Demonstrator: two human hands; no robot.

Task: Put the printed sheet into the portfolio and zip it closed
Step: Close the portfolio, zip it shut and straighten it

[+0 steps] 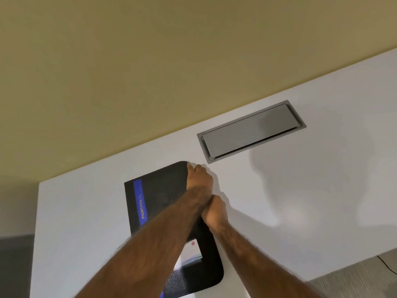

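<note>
While the black portfolio (163, 190) lies lengthwise under both forearms on the table (300, 201), left hand (198, 179) clamps its far corner; right hand (214, 211), just nearer, pinches the right edge, seemingly the zip, sheet (191, 252) showing nearside.

Black textured fabric portfolio (161, 186) bearing a blue stripe (140, 203) with pale yellow lettering, and a white printed sheet (191, 252) with a red dot and a blue band, on a white matte desk (300, 211) with a grey rectangular metal hatch (251, 131), against an olive-yellow wall (150, 61).
</note>
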